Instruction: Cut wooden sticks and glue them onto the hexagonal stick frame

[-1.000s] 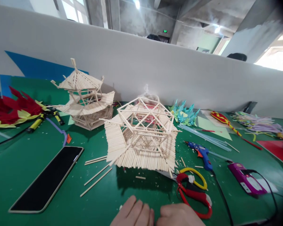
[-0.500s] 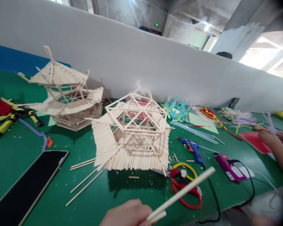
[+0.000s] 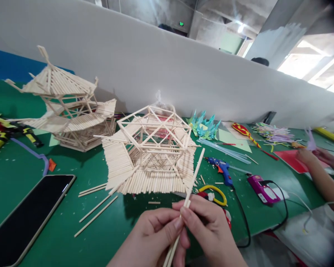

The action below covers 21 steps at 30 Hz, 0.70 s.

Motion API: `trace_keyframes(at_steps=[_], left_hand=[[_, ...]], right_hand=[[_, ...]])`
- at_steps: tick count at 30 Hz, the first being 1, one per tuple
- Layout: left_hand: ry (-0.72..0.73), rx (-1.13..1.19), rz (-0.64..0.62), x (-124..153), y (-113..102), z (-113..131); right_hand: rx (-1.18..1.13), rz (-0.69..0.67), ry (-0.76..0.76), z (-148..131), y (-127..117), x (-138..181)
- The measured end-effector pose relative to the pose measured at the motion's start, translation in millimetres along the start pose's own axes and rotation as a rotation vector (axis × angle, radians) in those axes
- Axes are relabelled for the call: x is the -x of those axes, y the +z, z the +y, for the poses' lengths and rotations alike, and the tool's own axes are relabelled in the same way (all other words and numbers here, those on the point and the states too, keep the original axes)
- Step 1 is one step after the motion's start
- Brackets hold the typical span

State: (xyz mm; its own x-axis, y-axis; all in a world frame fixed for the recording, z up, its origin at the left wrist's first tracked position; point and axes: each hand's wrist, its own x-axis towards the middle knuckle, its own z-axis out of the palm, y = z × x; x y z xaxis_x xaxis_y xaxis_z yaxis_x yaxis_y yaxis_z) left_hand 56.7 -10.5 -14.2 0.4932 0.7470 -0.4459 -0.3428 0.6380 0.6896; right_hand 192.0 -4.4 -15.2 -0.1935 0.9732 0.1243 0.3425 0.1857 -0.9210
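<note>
Wooden sticks (image 3: 189,188), a thin pair, rise slantwise from low in the view toward the unfinished stick model (image 3: 150,152), pinched between the fingers of both the left hand (image 3: 153,231) and the right hand (image 3: 208,231), which are closed on them. Behind the hands on the green surface (image 3: 22,167) lie red-and-yellow scissors (image 3: 215,196), a blue glue gun (image 3: 222,168) and loose sticks (image 3: 96,211). A dark phone (image 3: 28,215) lies at left, a finished stick pagoda (image 3: 64,107) beyond it, and another person's hand (image 3: 308,157) works at right.

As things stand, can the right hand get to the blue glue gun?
Probably yes. The right hand is pinching a wooden stick together with the left hand, so it must let go first. The glue gun lies uncovered on the green table, just beyond the scissors.
</note>
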Motion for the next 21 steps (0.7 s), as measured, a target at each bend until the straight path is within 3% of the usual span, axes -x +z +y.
trace_keyframes(at_steps=[8, 21], left_hand=[[0.020, 0.010, -0.007, -4, 14, 16], [0.045, 0.022, -0.005, -5, 15, 20]], right_hand=[[0.022, -0.005, -0.008, -5, -6, -10], [-0.025, 0.023, -0.028, -9, -6, -10]])
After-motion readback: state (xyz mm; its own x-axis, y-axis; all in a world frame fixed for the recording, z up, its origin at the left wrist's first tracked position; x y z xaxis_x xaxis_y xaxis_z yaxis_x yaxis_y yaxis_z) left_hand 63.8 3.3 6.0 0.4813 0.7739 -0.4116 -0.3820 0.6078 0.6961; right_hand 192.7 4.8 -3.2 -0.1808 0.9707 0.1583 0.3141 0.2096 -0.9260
